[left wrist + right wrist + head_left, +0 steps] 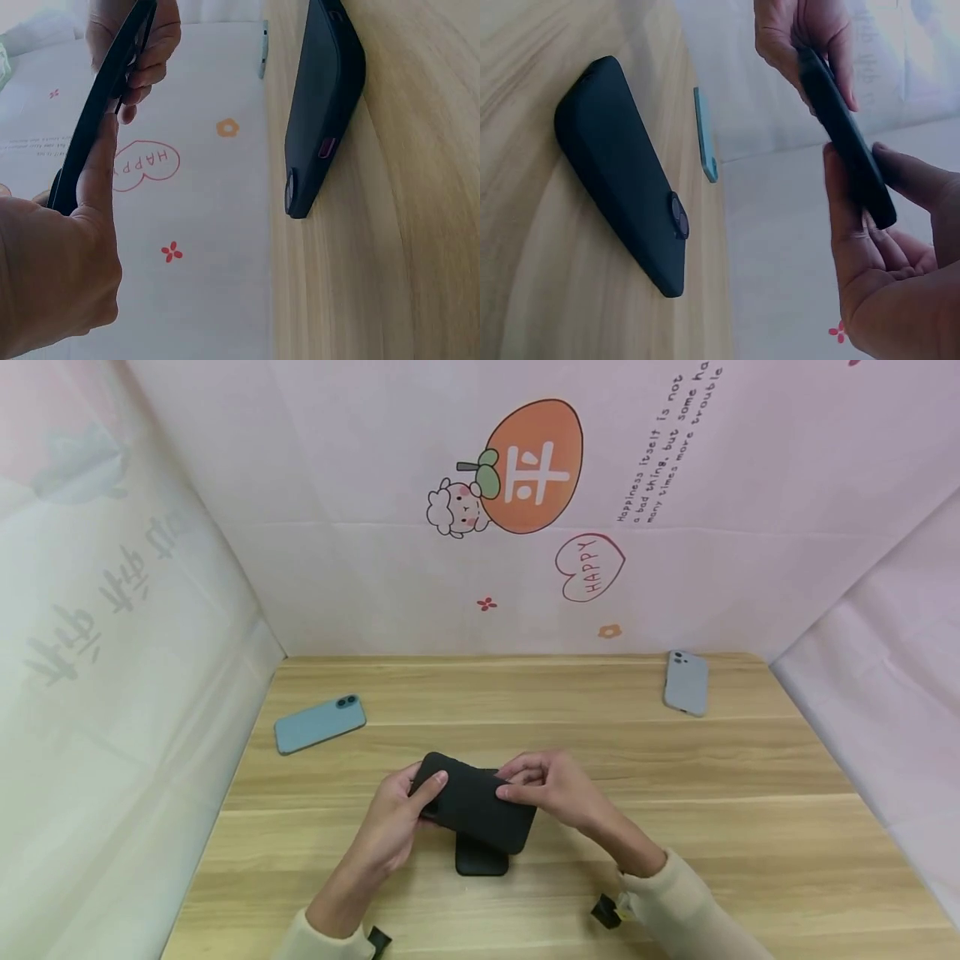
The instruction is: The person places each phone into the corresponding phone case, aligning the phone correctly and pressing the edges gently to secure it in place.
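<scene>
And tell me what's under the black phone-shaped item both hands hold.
A similar black item lies below it on the table, apart. In the head view, the held item hides its middle.

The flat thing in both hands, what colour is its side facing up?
Black. The flat thing shows best in the head view.
</scene>
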A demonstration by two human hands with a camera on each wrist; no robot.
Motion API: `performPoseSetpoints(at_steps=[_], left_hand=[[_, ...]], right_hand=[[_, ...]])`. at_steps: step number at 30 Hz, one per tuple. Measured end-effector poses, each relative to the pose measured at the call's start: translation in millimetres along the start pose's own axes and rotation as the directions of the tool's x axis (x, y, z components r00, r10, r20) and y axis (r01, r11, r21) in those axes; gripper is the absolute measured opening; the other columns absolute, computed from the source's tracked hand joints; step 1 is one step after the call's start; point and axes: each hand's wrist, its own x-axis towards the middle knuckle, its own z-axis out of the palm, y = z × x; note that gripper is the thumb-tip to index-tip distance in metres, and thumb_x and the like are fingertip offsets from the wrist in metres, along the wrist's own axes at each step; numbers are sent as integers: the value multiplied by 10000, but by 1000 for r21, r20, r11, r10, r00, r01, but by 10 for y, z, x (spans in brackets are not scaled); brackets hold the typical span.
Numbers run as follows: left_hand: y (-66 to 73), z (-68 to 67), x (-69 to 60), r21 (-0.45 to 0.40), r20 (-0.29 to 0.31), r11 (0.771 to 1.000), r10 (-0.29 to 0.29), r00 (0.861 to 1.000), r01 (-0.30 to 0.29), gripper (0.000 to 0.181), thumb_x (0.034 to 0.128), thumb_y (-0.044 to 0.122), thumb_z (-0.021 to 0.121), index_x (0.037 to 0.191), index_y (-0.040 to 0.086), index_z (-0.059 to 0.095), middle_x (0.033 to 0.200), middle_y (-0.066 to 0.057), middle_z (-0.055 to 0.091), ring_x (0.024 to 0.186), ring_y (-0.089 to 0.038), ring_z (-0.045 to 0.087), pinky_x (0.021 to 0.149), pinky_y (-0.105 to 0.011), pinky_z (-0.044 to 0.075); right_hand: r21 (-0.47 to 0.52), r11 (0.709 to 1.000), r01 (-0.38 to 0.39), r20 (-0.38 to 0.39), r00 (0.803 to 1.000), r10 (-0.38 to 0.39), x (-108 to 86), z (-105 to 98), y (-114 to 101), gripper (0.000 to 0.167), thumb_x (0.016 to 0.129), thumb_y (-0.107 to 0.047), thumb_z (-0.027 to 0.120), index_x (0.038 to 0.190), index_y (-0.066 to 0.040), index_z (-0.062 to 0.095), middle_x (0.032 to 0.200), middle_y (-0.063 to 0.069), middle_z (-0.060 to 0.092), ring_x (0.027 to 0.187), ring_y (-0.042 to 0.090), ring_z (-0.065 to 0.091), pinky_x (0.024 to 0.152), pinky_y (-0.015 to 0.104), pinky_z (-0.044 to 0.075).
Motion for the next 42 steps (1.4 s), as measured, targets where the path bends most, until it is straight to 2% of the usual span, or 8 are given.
performPoseSetpoints(at_steps=[8,13,18,22,25,29,34,42], left_hand=[[-12,-84,4,87,146,996,-23,989,11,351,1099,138,584,1328,-128,592,1112,-157,740,956,-230,770,817,-382,650],[-13,-157,15,132,207,991,-60,977,33,380,1097,159,594,1349,-124,575,1159,-182,729,1001,-253,767,833,-384,647],[-17,-214,33,127,177,990,-77,981,54,441,1080,219,637,1359,-113,554,1151,-172,730,1007,-255,766,842,-373,646],[-19,-282,49,73,150,995,-72,986,62,491,1061,188,666,1402,-125,504,1189,-212,727,1020,-260,767,864,-389,641],[-32,-361,54,42,150,996,-83,985,77,537,1060,136,656,1471,-133,441,1256,-260,715,1060,-273,761,901,-422,628],[-63,-500,48,100,128,990,-116,985,104,444,1059,89,641,1401,-149,488,1203,-227,749,1030,-249,769,891,-422,631],[-89,-684,46,176,102,977,-136,985,116,267,1059,46,624,1250,-130,562,1108,-164,777,959,-232,775,866,-423,640],[-76,-914,22,284,114,953,-139,984,102,273,1065,59,622,1240,-145,578,1083,-176,776,941,-233,764,840,-409,648]], right_hand=[[-181,980,87,142,988,-61,55,68,-69,264,910,-155,849,1103,10,779,880,-4,780,784,57,701,714,214,589],[-158,984,77,193,980,-46,62,152,-96,194,912,-126,845,1054,-13,778,838,-19,743,737,68,646,678,214,574],[-61,998,-12,145,989,21,63,243,-96,149,904,-96,845,993,-11,762,808,-12,733,727,81,651,658,193,553],[59,996,-70,119,991,62,74,331,-88,156,915,-86,828,970,13,722,748,-12,702,672,71,604,593,183,484],[150,982,-114,91,991,101,92,423,-76,201,923,-86,818,1006,34,680,737,-15,689,667,81,610,585,204,507],[215,965,-151,33,988,148,148,562,-42,241,926,-91,813,1048,42,653,772,4,725,715,102,672,649,264,601],[212,964,-163,11,986,165,235,704,26,191,942,-76,792,1017,35,656,838,87,783,746,116,712,685,315,641],[106,989,-101,55,994,96,357,893,99,99,957,-9,754,1001,69,711,877,135,792,780,183,769,698,417,660]])
